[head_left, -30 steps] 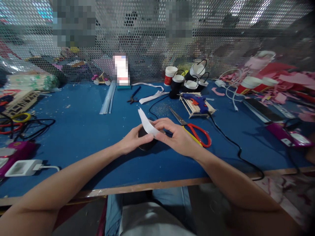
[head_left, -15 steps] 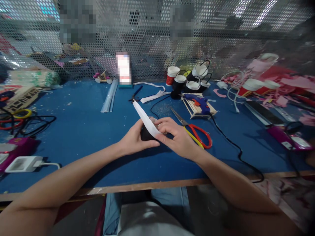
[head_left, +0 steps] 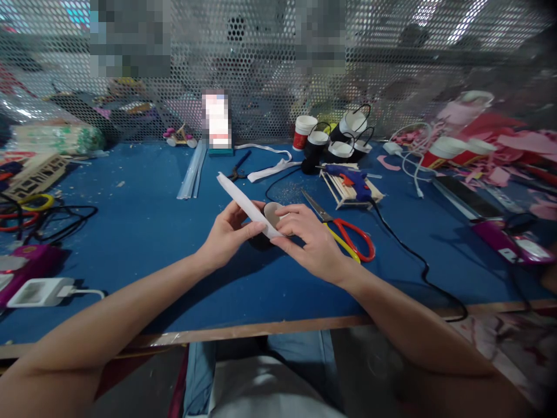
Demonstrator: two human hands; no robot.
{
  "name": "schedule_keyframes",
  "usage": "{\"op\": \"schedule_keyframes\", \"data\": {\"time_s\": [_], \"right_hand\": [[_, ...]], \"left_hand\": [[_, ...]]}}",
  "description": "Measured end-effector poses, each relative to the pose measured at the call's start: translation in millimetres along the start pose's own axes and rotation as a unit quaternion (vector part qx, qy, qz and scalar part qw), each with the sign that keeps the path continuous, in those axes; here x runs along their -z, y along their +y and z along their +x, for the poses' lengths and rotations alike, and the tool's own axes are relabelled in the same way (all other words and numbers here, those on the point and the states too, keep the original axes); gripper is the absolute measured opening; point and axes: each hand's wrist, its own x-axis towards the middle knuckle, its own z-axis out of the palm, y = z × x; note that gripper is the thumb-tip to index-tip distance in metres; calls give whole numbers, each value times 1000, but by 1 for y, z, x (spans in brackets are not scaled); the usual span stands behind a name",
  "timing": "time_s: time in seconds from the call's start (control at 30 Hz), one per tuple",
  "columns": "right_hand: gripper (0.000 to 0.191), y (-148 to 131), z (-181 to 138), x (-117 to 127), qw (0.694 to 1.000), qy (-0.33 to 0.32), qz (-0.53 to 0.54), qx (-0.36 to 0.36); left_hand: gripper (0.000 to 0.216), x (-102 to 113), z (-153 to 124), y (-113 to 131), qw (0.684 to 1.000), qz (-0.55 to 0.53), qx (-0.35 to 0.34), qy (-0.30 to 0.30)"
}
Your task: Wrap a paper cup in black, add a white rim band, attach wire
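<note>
My left hand and my right hand meet over the middle of the blue table. Between them is a small black cup with a pale inside, tipped on its side. A white paper strip lies against the cup and sticks out up and to the left. My left fingers wrap round the cup. My right thumb and fingers pinch the strip's near end against the cup.
Red-handled scissors lie just right of my hands. Behind them are a blue glue gun on a stick rack, black and red cups, small pliers, clear glue sticks and a mesh wall. Cables and chargers sit left; pink scraps lie right.
The cup has tipped so that its pale inside shows. The white strip now stretches out longer and further to the upper left. Both hands have lifted slightly.
</note>
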Motion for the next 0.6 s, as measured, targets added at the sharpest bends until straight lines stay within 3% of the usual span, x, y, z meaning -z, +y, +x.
{"op": "schedule_keyframes", "data": {"time_s": [0.13,0.6], "right_hand": [[14,0,-1,0,1000,-1,13,-4],[10,-2,-1,2,998,5,63,-11]], "left_hand": [[14,0,0,1,1000,9,5,2],[18,-2,1,2,996,-57,72,-6]]}}
